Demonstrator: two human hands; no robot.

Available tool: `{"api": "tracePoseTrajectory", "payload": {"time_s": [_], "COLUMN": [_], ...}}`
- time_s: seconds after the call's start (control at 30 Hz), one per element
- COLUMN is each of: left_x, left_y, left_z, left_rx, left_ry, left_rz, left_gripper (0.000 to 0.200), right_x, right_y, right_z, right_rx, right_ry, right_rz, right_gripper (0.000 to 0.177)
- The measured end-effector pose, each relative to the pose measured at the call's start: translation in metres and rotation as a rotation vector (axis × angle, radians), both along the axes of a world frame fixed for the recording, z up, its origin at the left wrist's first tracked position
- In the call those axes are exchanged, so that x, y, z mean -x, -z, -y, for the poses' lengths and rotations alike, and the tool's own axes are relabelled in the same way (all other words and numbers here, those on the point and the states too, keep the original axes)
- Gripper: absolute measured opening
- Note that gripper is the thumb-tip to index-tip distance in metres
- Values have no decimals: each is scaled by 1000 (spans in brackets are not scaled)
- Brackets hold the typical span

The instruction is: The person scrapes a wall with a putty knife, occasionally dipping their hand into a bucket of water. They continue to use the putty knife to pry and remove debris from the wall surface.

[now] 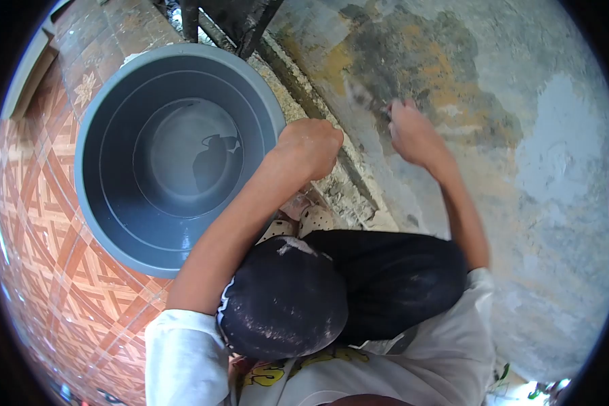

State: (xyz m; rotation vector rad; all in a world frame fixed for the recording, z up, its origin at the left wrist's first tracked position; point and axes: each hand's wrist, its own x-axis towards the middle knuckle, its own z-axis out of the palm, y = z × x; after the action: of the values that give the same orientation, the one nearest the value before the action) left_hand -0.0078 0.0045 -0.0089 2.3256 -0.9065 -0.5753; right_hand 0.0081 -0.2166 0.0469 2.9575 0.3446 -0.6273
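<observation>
My left hand [311, 147] is curled into a fist beside the right rim of a large grey plastic tub [118, 233]. Its fingers point away and down, so whatever may be inside them is hidden. Shallow, cloudy water [172, 152] covers the tub's bottom. Over the stained concrete surface [426, 51], my right hand [414, 132] is closed around a small, dark-handled thing. A greyish smear [364, 96] ahead of those fingers may be its far end, too blurred by motion to name. Dark damp patches and yellowish stains mark the concrete there.
Patterned orange tiles [44, 203] spread out at the left. A rough, broken concrete edge with a groove [355, 179] runs between the tub and the stained surface. Dark legs [250, 30] of some object stand behind the tub. My knees [284, 298] are bent close below my hands.
</observation>
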Motion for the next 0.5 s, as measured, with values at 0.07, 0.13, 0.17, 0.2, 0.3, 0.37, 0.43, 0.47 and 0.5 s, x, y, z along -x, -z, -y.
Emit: {"api": "tracePoseTrajectory", "payload": {"time_s": [0.07, 0.13, 0.17, 0.2, 0.3, 0.37, 0.43, 0.47, 0.5], "left_x": [2, 3, 3, 2, 1, 0, 0, 1, 0], "left_y": [3, -1, 0, 1, -1, -2, -2, 1, 1], "left_z": [0, 0, 1, 1, 2, 0, -3, -2, -1], "left_rx": [14, 5, 6, 8, 8, 9, 31, 44, 60], "left_ry": [-5, -17, -2, 3, 12, 23, 9, -1, -13], "left_rz": [2, -1, 4, 12, 5, 3, 10, 16, 23], "left_gripper": [25, 25, 25, 25, 25, 25, 26, 26, 26], "right_x": [-13, -29, -36, -45, -60, -59, -62, -63, -66], "right_y": [-6, -12, -15, -12, 10, 30, 5, -11, -14], "right_z": [-15, -23, -28, -29, -28, -19, -38, -45, -45], "right_rx": [135, 99, 87, 115, 124, -12, -173, -250, -363], "right_ry": [71, 97, 68, 51, -125, -241, -106, 29, 124], "right_rz": [-80, -134, -118, -97, 121, 314, 189, 50, 65], "right_gripper": [34, 34, 31, 32, 34, 33, 32, 31, 31]}}
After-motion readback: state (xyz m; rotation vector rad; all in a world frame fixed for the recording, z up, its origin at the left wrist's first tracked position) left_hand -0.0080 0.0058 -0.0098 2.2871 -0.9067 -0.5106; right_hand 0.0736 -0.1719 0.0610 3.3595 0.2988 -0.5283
